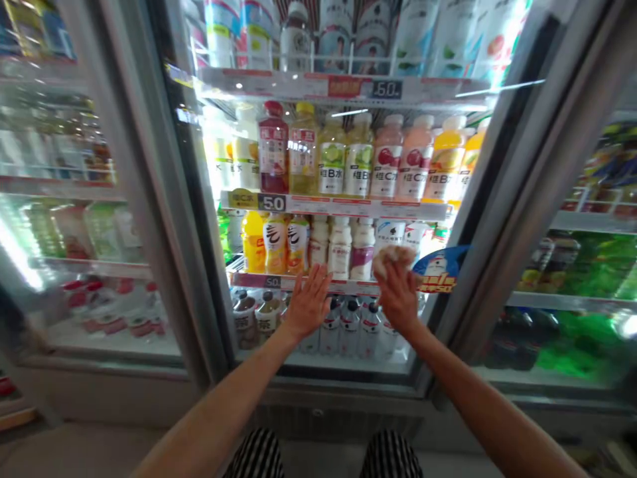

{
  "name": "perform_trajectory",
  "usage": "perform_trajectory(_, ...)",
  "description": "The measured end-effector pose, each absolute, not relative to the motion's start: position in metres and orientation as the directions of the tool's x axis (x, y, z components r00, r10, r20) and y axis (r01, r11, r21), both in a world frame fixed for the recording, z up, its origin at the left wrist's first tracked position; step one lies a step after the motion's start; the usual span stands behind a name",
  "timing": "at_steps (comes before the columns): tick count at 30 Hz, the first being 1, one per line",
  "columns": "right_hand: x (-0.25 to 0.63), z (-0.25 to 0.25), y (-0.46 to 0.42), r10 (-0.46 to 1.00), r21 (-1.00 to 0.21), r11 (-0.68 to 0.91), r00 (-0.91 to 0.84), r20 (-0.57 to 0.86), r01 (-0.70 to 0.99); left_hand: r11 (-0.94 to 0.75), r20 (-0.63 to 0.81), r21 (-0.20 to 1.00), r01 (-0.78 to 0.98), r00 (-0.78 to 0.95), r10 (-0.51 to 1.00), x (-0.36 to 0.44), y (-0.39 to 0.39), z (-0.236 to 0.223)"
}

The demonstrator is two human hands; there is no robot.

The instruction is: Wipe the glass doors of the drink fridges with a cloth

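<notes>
An open drinks fridge stands in front of me with shelves of bottles. My left hand [308, 302] is stretched out flat, fingers together, touching the front edge of the lower shelf [348, 287] below white bottles [340, 247]. My right hand [398, 295] is closed on a crumpled pale cloth [393, 257] held against the same shelf front, beside a blue promo tag [438, 269]. Dark-capped bottles [348, 325] stand on the bottom shelf beneath both hands.
Above is a shelf of coloured vitamin-water bottles [368, 159] with price strips [338, 204]. Closed glass doors flank the opening: a left door [89, 219] and a right door [587, 265]. The door frame [502, 199] slants at right. My striped knees [388, 458] are near the fridge base.
</notes>
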State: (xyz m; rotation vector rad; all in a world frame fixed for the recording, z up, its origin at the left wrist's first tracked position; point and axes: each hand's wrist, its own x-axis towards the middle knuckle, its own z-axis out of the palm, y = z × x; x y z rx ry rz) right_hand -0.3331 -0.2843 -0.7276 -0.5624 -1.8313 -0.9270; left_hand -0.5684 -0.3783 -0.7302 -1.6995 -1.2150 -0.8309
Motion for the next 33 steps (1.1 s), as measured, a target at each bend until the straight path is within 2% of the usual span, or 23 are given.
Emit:
perform_trajectory(3, -0.323, -0.783, -0.291, -0.053, 0.552, 0.673, -0.712, 0.700, 0.493, -0.201, 0.855, -0.293, 0.935, 0.350, 0.382, -0.555, -0.377, -0.738)
perform_trajectory(5, -0.311, -0.783, -0.286, -0.028, 0.557, 0.673, -0.736, 0.677, 0.487, -0.232, 0.836, -0.317, 0.920, 0.387, 0.389, -0.551, -0.376, -0.740)
perform_trajectory(7, -0.296, -0.750, -0.275, 0.043, 0.426, 0.620, -0.571, 0.820, 0.658, -0.233, 0.831, -0.318, 0.919, 0.389, 0.397, -0.548, -0.373, -0.740)
perform_trajectory(8, -0.290, -0.730, -0.268, 0.065, 0.308, 0.571, -0.415, 0.907, 0.761, -0.224, 0.835, -0.312, 0.923, 0.379, 0.398, -0.547, -0.371, -0.739)
perform_trajectory(10, -0.282, -0.703, -0.258, 0.041, 0.130, 0.503, -0.174, 0.984, 0.855, -0.210, 0.843, -0.304, 0.929, 0.365, 0.394, -0.544, -0.368, -0.737)
perform_trajectory(11, -0.281, -0.703, -0.257, 0.028, 0.108, 0.493, -0.140, 0.990, 0.863, -0.207, 0.845, -0.304, 0.930, 0.363, 0.393, -0.543, -0.367, -0.737)
perform_trajectory(13, -0.283, -0.730, -0.265, 0.028, 0.207, 0.524, -0.259, 0.965, 0.826, -0.217, 0.839, -0.314, 0.925, 0.377, 0.393, -0.540, -0.367, -0.740)
perform_trajectory(16, -0.283, -0.794, -0.284, 0.054, 0.419, 0.606, -0.561, 0.826, 0.676, -0.255, 0.816, -0.354, 0.900, 0.431, 0.386, -0.538, -0.369, -0.747)
perform_trajectory(18, -0.279, -0.806, -0.288, 0.058, 0.482, 0.631, -0.656, 0.752, 0.608, -0.276, 0.807, -0.373, 0.886, 0.457, 0.375, -0.537, -0.369, -0.748)
perform_trajectory(19, -0.277, -0.796, -0.285, 0.068, 0.472, 0.623, -0.644, 0.762, 0.624, -0.278, 0.808, -0.374, 0.885, 0.458, 0.371, -0.537, -0.368, -0.746)
perform_trajectory(21, -0.275, -0.756, -0.275, 0.088, 0.347, 0.564, -0.473, 0.877, 0.749, -0.269, 0.818, -0.365, 0.891, 0.445, 0.363, -0.537, -0.366, -0.739)
perform_trajectory(23, -0.284, -0.713, -0.266, 0.070, 0.111, 0.480, -0.164, 0.984, 0.870, -0.253, 0.833, -0.353, 0.901, 0.426, 0.353, -0.536, -0.363, -0.730)
perform_trajectory(24, -0.292, -0.699, -0.264, 0.055, 0.049, 0.463, -0.085, 0.995, 0.885, -0.247, 0.841, -0.349, 0.904, 0.419, 0.344, -0.535, -0.362, -0.725)
perform_trajectory(25, -0.303, -0.694, -0.266, 0.036, 0.061, 0.469, -0.088, 0.995, 0.881, -0.243, 0.846, -0.349, 0.905, 0.415, 0.333, -0.535, -0.361, -0.721)
perform_trajectory(26, -0.314, -0.696, -0.270, 0.016, 0.146, 0.494, -0.177, 0.984, 0.857, -0.240, 0.851, -0.352, 0.905, 0.416, 0.320, -0.536, -0.360, -0.718)
perform_trajectory(28, -0.331, -0.714, -0.281, -0.056, 0.412, 0.560, -0.463, 0.885, 0.719, -0.233, 0.857, -0.365, 0.901, 0.423, 0.294, -0.539, -0.361, -0.712)
perform_trajectory(30, -0.337, -0.727, -0.289, -0.117, 0.577, 0.584, -0.644, 0.756, 0.571, -0.221, 0.863, -0.371, 0.902, 0.423, 0.277, -0.548, -0.362, -0.706)
perform_trajectory(31, -0.336, -0.726, -0.290, -0.119, 0.587, 0.585, -0.657, 0.745, 0.560, -0.209, 0.869, -0.366, 0.907, 0.413, 0.273, -0.554, -0.363, -0.701)
perform_trajectory(33, -0.330, -0.703, -0.285, -0.061, 0.460, 0.573, -0.524, 0.849, 0.678, -0.172, 0.890, -0.338, 0.925, 0.374, 0.262, -0.568, -0.364, -0.691)
